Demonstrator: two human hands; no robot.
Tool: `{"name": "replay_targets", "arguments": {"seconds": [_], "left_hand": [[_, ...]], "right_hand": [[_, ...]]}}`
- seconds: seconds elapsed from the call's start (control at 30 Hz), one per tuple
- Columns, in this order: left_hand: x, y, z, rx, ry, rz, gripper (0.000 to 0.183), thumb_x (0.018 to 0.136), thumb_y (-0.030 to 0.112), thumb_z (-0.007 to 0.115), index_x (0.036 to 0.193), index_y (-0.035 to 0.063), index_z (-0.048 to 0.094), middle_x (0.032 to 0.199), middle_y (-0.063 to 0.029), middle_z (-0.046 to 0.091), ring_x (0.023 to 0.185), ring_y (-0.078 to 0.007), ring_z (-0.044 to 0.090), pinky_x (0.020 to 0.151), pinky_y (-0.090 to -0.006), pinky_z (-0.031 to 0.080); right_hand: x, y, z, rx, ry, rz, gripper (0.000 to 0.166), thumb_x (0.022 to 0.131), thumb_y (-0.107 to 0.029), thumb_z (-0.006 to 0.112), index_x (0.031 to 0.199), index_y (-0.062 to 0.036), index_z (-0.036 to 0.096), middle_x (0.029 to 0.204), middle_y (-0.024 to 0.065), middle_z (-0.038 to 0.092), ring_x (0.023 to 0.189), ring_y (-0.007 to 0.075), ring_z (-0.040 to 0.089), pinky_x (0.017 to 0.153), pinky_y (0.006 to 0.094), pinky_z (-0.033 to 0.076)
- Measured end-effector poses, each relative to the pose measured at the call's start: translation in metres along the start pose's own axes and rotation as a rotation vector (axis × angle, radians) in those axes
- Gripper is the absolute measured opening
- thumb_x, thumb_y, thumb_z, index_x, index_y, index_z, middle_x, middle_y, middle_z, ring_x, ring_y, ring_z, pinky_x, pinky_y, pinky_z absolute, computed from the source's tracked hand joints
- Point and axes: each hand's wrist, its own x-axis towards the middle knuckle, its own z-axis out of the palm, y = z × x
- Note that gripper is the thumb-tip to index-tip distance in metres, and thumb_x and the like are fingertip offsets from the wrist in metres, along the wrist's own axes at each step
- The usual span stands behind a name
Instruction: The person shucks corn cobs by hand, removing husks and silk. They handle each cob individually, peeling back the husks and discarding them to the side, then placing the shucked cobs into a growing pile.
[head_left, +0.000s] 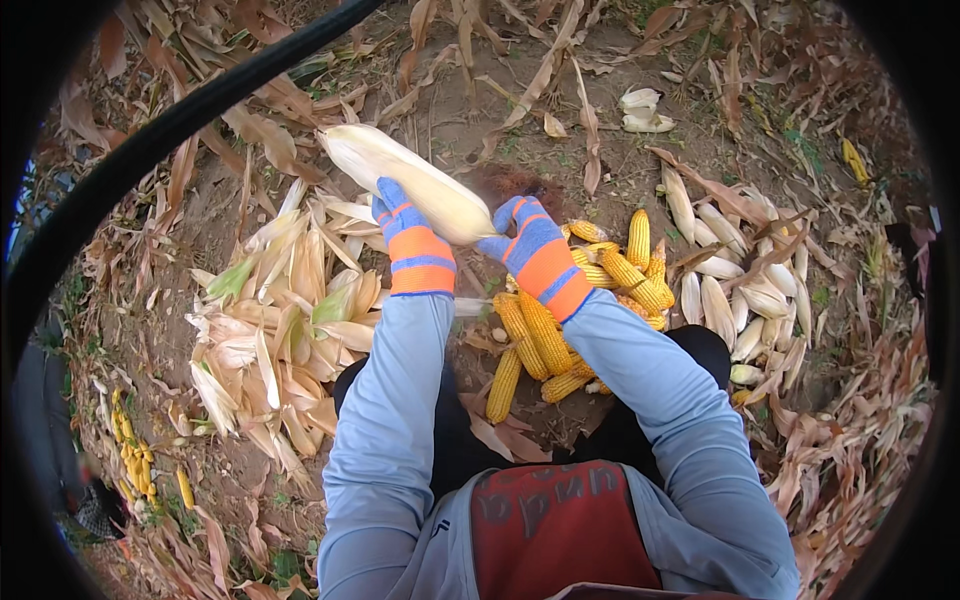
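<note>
An ear of corn in its pale dry husk (409, 180) is held out in front of me, slanting from upper left to lower right. My left hand (409, 232), in a blue and orange knit glove, grips the ear's underside near the middle. At the ear's lower right tip, the gloved fingers of my right hand (536, 244) pinch the husk end. Beneath my right wrist lies a heap of bare yellow corn cobs (544, 330). To the left of my left forearm spreads a pile of stripped husks (292, 330).
Unhusked ears (739, 277) lie in a pile on the right. Dry corn leaves (540, 82) litter the soil ahead. More yellow cobs (135, 457) sit at far left, near a partly visible person (52, 427). A dark curved bar (165, 127) crosses the upper left.
</note>
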Motion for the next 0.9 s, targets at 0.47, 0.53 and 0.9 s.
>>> {"name": "replay_targets", "arguments": {"seconds": [0.47, 0.53, 0.9], "left_hand": [[0.005, -0.007, -0.001, -0.169, 0.09, -0.08, 0.051, 0.079, 0.035, 0.053, 0.119, 0.0105, 0.034, 0.114, -0.0114, 0.044, 0.098, -0.0262, 0.048, 0.083, -0.0404, 0.043], [0.004, -0.005, -0.002, -0.187, 0.077, -0.126, 0.052, 0.078, 0.036, 0.054, 0.119, 0.011, 0.034, 0.114, -0.0113, 0.043, 0.099, -0.0271, 0.047, 0.083, -0.0434, 0.042], [-0.019, 0.048, 0.027, -0.284, -0.25, -0.152, 0.08, 0.069, 0.067, 0.042, 0.126, 0.013, 0.028, 0.128, -0.0117, 0.031, 0.117, -0.0305, 0.03, 0.093, -0.0548, 0.026]], "right_hand": [[0.0, 0.002, 0.002, -0.096, 0.119, -0.156, 0.032, 0.059, -0.013, 0.069, 0.082, -0.005, 0.048, 0.079, 0.0129, 0.047, 0.074, 0.0287, 0.049, 0.064, 0.0339, 0.041], [-0.001, 0.0, 0.003, -0.027, 0.11, -0.084, 0.036, 0.059, -0.012, 0.069, 0.086, -0.0041, 0.047, 0.079, 0.0135, 0.047, 0.073, 0.0297, 0.05, 0.064, 0.0331, 0.042], [0.017, -0.038, -0.042, 0.476, -0.048, 0.115, 0.031, 0.067, -0.01, 0.066, 0.09, -0.0035, 0.046, 0.078, 0.0063, 0.054, 0.068, 0.013, 0.051, 0.059, 0.0254, 0.043]]}}
